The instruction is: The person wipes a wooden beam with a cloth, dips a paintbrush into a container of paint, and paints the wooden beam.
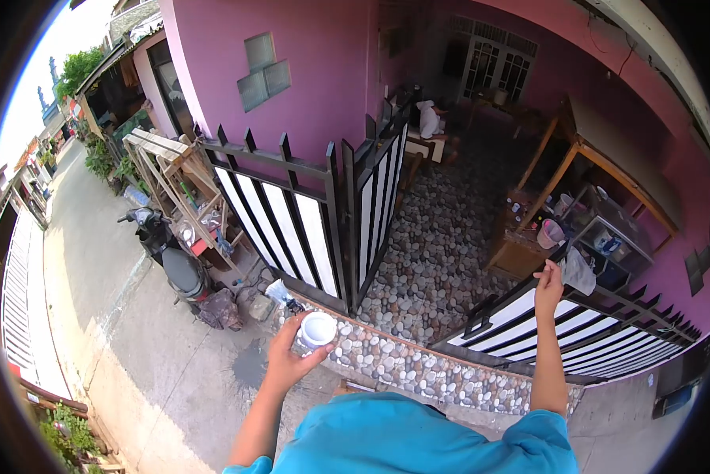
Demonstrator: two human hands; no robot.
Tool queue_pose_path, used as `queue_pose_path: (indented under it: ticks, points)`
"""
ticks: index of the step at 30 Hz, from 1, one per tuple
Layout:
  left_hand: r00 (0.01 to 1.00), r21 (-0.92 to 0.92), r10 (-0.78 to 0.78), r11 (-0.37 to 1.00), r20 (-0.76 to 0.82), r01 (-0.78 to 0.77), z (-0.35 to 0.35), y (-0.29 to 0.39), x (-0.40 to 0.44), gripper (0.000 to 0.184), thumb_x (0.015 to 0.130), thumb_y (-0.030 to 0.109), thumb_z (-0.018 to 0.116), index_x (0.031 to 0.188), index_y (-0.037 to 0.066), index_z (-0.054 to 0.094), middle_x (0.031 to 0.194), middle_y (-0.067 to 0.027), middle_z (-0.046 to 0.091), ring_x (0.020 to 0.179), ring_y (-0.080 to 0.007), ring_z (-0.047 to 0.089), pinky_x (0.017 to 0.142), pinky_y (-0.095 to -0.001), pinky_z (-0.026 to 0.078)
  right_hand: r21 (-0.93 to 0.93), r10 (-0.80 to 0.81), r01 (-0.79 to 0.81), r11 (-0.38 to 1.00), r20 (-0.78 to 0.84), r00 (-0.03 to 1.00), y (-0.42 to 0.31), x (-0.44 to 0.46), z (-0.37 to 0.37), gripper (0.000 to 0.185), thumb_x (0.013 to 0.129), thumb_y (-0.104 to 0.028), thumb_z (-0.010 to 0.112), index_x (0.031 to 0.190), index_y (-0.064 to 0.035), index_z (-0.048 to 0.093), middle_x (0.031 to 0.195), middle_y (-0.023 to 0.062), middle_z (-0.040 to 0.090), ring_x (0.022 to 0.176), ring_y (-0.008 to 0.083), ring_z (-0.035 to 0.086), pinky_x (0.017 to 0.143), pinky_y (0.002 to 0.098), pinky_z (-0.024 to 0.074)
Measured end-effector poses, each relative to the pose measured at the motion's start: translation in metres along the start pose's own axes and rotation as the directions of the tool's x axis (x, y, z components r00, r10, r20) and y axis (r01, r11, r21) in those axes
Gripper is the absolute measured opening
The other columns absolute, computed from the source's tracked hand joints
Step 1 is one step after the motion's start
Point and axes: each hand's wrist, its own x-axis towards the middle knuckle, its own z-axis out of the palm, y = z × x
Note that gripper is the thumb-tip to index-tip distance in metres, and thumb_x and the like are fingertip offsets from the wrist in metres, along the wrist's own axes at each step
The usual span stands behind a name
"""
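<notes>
My left hand (290,357) is wrapped round the side of a small white cup (318,329), its mouth facing up toward me. The inside of the cup looks white too. Further right, my right hand (550,283) is raised with its fingers bent together; anything between them is too small to make out. It is near the upper end of the right leaf (521,316) of a black and white metal gate. The left leaf (284,205) of this gate stands beyond my left hand, with white panels between black bars.
A pebbled threshold (402,355) crosses before me, leading to a pebble-patterned porch floor (426,245). A parked motorbike (182,268) and a wooden frame (177,174) stand left. A wooden table (615,158) and glass cabinet (615,237) are right. A person (430,120) sits inside.
</notes>
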Motion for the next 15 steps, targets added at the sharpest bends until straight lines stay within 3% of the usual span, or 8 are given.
queue_pose_path:
  ticks: [2,4,6,10,12,15]
  points:
    - [0.997,-0.017,0.047,0.999,-0.063,-0.049,0.006,0.006,0.005,0.062,0.069,0.021,0.085,0.121,0.0,0.059,0.11,-0.0145,0.067,0.105,-0.0262,0.065,0.091,-0.0361,0.049,0.28,-0.227,0.158,0.947,0.233,0.946,-0.036,-0.046,0.049,0.028,0.1,-0.01,0.048,0.127,-0.0039,0.056,0.107,0.0117,0.061,0.107,0.0195,0.062,0.086,0.0289,0.0499]
    - [0.995,0.005,0.081,0.997,-0.056,-0.081,0.01,0.004,0.009,0.064,0.07,0.022,0.085,0.123,0.001,0.058,0.113,-0.015,0.066,0.106,-0.0267,0.065,0.092,-0.0374,0.049,0.42,-0.333,0.099,0.902,0.533,0.778,-0.061,-0.097,0.1,0.036,0.1,-0.01,0.05,0.136,-0.0034,0.049,0.117,0.0123,0.06,0.11,0.02,0.061,0.095,0.03,0.0472]
    - [0.993,-0.056,0.098,0.993,-0.066,-0.102,0.016,0.007,0.012,0.064,0.07,0.022,0.085,0.125,0.001,0.058,0.114,-0.0151,0.066,0.107,-0.0264,0.064,0.093,-0.0375,0.049,0.467,-0.245,-0.369,0.803,0.824,0.511,-0.105,-0.15,0.128,0.038,0.101,-0.012,0.051,0.136,-0.0009,0.046,0.127,0.0151,0.056,0.117,0.0204,0.058,0.099,0.0314,0.0451]
    - [0.998,-0.115,0.05,0.992,-0.036,-0.054,0.02,0.015,0.015,0.065,0.07,0.022,0.085,0.126,0.002,0.058,0.117,-0.015,0.065,0.109,-0.0261,0.063,0.095,-0.0375,0.048,0.481,-0.339,-0.598,0.641,0.876,0.342,-0.168,-0.212,0.166,0.04,0.103,-0.017,0.048,0.139,0.0004,0.043,0.128,0.0133,0.057,0.119,0.021,0.056,0.103,0.0338,0.0437]
    - [0.998,-0.162,0.045,0.986,0.034,-0.039,0.02,0.012,0.014,0.07,0.074,0.013,0.083,0.133,-0.005,0.049,0.125,-0.0129,0.059,0.118,-0.0199,0.056,0.103,-0.0351,0.041,0.446,-0.351,-0.681,0.581,0.892,0.285,-0.182,-0.221,0.172,0.04,0.103,-0.018,0.046,0.139,0.0007,0.043,0.128,0.0135,0.057,0.118,0.0214,0.057,0.104,0.0347,0.0437]
    - [0.999,-0.155,0.035,0.987,-0.011,-0.036,0.025,0.012,0.012,0.069,0.073,0.019,0.084,0.131,-0.002,0.052,0.123,-0.0141,0.061,0.116,-0.0223,0.058,0.101,-0.0362,0.044,0.341,-0.356,-0.807,0.482,0.918,0.175,-0.19,-0.229,0.172,0.04,0.103,-0.012,0.045,0.139,0.0046,0.041,0.128,0.0138,0.057,0.117,0.022,0.057,0.103,0.037,0.0454]
